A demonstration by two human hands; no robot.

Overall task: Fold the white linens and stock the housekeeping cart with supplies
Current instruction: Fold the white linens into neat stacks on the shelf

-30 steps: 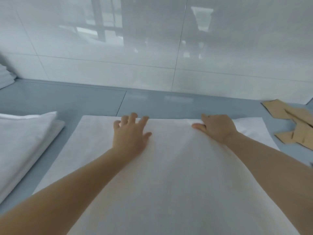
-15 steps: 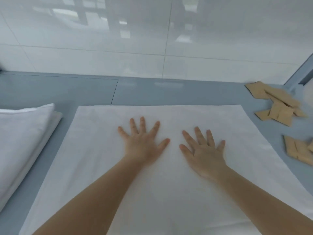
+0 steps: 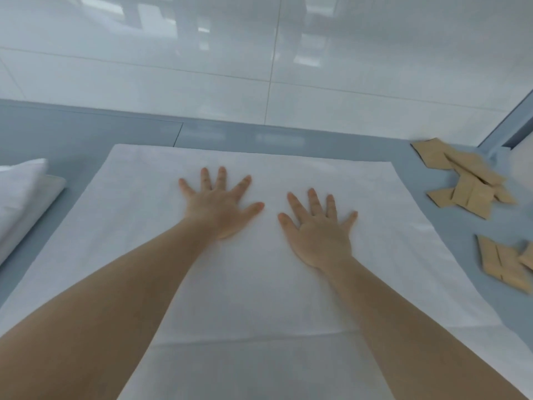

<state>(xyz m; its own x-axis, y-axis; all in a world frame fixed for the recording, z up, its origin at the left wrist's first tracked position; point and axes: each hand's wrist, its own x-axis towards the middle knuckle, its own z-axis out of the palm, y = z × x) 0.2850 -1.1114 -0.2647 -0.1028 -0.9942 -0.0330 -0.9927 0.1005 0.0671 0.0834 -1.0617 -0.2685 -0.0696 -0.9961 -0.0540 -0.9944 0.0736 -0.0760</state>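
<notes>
A white linen [image 3: 288, 313] lies spread flat on the grey-blue table [image 3: 86, 131], folded over itself with an edge line running across near me. My left hand [image 3: 220, 203] presses flat on its middle with fingers spread. Beside it, a little nearer me, my right hand [image 3: 318, 226] also lies flat with fingers spread. Neither hand holds anything.
A stack of folded white linens [image 3: 20, 203] sits at the left edge of the table. Brown paper packets [image 3: 467, 180] lie scattered at the right, with more [image 3: 504, 264] nearer me. A glossy white tiled wall [image 3: 259, 53] rises behind the table.
Both hands came back from the linen's far edge to its middle, fingers spread flat. Over the last half second they hardly moved; the view shifted slightly.
</notes>
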